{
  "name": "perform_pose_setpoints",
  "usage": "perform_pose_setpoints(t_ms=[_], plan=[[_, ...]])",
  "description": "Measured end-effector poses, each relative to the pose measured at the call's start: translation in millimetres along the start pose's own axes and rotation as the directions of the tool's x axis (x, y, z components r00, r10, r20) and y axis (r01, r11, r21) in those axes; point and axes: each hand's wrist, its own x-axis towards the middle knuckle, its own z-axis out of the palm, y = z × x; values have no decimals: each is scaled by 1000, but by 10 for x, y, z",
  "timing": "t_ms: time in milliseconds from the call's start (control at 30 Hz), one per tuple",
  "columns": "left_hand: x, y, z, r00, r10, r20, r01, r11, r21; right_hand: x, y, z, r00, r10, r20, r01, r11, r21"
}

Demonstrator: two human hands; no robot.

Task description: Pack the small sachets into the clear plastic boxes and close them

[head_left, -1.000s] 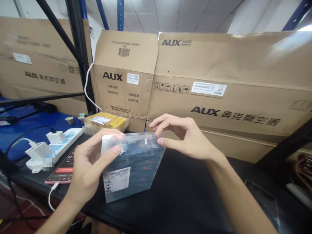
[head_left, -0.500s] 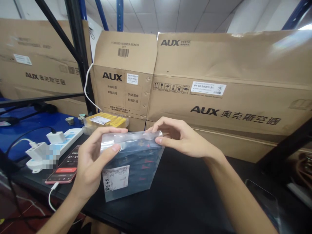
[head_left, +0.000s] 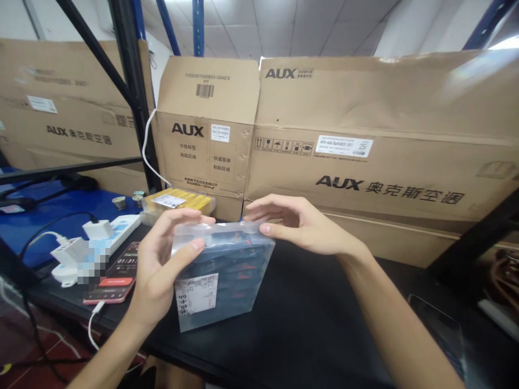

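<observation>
A clear plastic bag with dark, red-marked boxes inside stands upright on the black tabletop. On its front, at the lower left, is a white label with print and handwriting. My left hand grips the bag's upper left corner, thumb on the near face and fingers behind the top edge. At the upper right, my right hand pinches the top edge of the plastic between thumb and curled fingers. The contents show only dimly through the film.
Behind the bag lies a wrapped yellow pack. To the left are a white power strip with plugs and a charging phone. Large AUX cartons wall off the back. Another dark phone-like slab lies at right.
The view has shifted slightly. Both hands keep their places on the bag's top edge, and the film there lies a little flatter near my right thumb.
</observation>
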Motion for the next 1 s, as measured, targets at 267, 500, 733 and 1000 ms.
perform_pose_setpoints(t_ms=[267, 500, 733, 1000], plan=[[52, -19, -33, 1000, -6, 12, 6, 1000, 4, 29, 33, 31, 1000, -18, -21, 17, 1000, -23], [363, 202, -135, 967, -191, 167, 194, 981, 3, 34, -3, 69, 1000, 15, 8, -14, 999, -52], [677, 444, -76, 934, -80, 350, -88, 895, 438, 69, -3, 81, 1000, 14, 25, -13, 999, -37], [833, 554, 258, 818, -132, 561, -252, 793, 554, 72, 87, 46, 999, 19, 27, -22, 995, 100]])
